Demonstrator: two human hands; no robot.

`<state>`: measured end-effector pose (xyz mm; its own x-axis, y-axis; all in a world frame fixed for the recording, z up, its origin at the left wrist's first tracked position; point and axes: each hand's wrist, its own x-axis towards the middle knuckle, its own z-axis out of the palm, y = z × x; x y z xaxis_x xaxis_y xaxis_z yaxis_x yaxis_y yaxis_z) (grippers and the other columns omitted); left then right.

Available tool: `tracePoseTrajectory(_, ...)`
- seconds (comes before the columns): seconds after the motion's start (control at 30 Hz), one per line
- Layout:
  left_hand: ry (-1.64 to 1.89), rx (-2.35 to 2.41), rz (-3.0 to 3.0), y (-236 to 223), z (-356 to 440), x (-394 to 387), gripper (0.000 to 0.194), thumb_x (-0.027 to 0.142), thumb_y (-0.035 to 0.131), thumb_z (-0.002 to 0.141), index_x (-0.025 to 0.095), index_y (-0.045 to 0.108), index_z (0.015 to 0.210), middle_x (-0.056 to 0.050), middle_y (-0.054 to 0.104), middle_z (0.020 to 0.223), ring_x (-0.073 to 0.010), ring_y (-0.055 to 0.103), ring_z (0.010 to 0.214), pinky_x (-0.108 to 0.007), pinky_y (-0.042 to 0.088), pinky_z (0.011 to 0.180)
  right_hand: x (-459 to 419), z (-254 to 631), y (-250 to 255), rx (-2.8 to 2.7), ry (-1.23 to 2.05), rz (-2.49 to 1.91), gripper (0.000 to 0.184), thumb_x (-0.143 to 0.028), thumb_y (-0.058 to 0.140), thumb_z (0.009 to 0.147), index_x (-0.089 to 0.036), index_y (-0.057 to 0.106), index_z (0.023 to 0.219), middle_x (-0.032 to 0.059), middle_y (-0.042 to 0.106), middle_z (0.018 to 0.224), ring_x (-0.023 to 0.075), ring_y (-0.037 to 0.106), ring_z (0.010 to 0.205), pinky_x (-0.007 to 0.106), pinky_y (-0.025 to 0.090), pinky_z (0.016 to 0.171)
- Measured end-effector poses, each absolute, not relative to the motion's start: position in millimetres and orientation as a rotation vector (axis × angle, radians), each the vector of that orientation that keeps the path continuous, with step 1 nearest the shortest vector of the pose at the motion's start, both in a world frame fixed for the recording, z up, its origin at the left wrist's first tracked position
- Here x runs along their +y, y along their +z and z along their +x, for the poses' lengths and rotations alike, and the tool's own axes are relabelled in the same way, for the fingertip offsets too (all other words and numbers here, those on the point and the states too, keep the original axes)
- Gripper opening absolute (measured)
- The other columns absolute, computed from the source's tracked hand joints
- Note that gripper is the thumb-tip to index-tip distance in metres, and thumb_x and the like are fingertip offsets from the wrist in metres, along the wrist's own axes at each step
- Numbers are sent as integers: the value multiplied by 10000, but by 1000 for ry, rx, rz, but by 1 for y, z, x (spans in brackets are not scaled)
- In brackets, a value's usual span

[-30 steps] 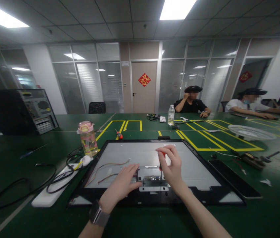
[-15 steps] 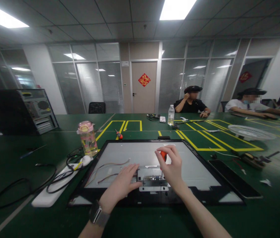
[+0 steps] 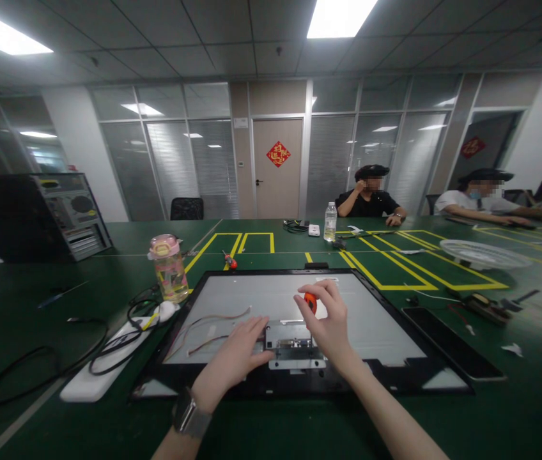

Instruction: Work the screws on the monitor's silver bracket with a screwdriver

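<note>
A flat display panel (image 3: 386,319) with a black frame lies on the green table in front of me. Near its front edge sits a metal bracket (image 3: 294,364) with a small board in it. My left hand (image 3: 237,350) rests with fingers stretched out against the bracket's left end. Over the bracket's right part, my right hand (image 3: 329,319) grips the red-and-black handle of a screwdriver (image 3: 310,303) between thumb and fingers. The screwdriver's shaft is mostly hidden behind that hand. Thin cables (image 3: 204,317) lie loose across the panel's left side.
Left of the panel are a white power strip (image 3: 103,370), black cords and a pink-lidded bottle (image 3: 169,268). A black computer case (image 3: 7,217) stands farther left. Another screwdriver (image 3: 230,260) lies behind the panel; a phone-like black slab (image 3: 453,345) lies right. Two people sit across the table.
My right hand and the screwdriver handle have shifted slightly left, and the handle's angle has changed. My left hand stays in place on the bracket.
</note>
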<state>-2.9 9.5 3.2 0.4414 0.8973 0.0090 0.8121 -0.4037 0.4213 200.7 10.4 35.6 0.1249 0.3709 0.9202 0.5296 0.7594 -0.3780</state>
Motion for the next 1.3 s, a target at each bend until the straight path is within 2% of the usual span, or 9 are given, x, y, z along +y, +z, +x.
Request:
tracePoseTrajectory(0.17,356,1450,2363,-3,-4,13,645,385,560,862,179,380,1447,-104,360,1524,-253,310,1411,-406,212,1163,7,205,34,-1557,-9,-705,216,-195,431,938,-193,647,931,68,638,858,202,612,831,331,493,730)
tracePoseTrajectory(0.23,353,1451,2370,-4,-5,13,644,383,560,862,176,382,1445,-107,363,1522,-250,318,1407,-406,208,1165,6,205,33,-1582,28,-692,263,-188,383,953,-191,645,963,71,665,866,198,626,823,330,495,727)
tracePoseTrajectory(0.37,348,1455,2366,-1,-4,11,631,372,555,861,180,390,1439,-102,367,1521,-246,328,1402,-400,219,1160,6,203,34,-1586,-8,-693,207,-175,446,930,-193,649,965,50,661,789,183,612,727,315,483,668)
tracePoseTrajectory(0.5,338,1460,2342,3,-3,9,638,363,554,859,175,382,1444,-105,364,1522,-249,319,1406,-407,211,1163,9,202,37,-1563,-112,-712,131,-183,551,883,-193,680,902,10,566,669,169,550,641,306,455,622)
tracePoseTrajectory(0.6,329,1465,2344,4,-2,9,643,373,550,861,173,377,1447,-106,361,1524,-246,315,1409,-400,209,1164,8,203,37,-1568,-110,-722,130,-193,553,884,-190,682,901,22,568,715,169,551,662,312,459,634)
tracePoseTrajectory(0.8,337,1461,2354,3,-3,9,633,367,548,865,181,376,1444,-100,361,1525,-248,317,1408,-399,213,1162,5,204,38,-1606,-41,-681,253,-155,412,934,-188,657,992,63,643,825,197,603,785,332,486,690)
tracePoseTrajectory(0.9,350,1453,2348,3,-3,9,635,383,552,865,179,381,1442,-105,362,1524,-259,318,1407,-404,222,1158,7,203,38,-1601,-70,-703,219,-148,458,917,-195,659,991,62,644,833,196,604,785,335,490,700)
tracePoseTrajectory(1.13,352,1447,2355,1,-4,10,642,381,559,862,168,385,1441,-110,363,1522,-252,319,1407,-395,220,1161,13,202,35,-1554,-101,-780,98,-190,567,870,-190,655,915,22,537,763,169,543,682,314,471,651)
tracePoseTrajectory(1.3,342,1458,2351,1,-4,9,625,367,548,872,177,379,1443,-106,357,1526,-253,309,1412,-407,213,1163,11,206,34,-1559,-37,-750,207,-180,419,944,-183,626,934,59,609,831,191,587,782,320,472,687)
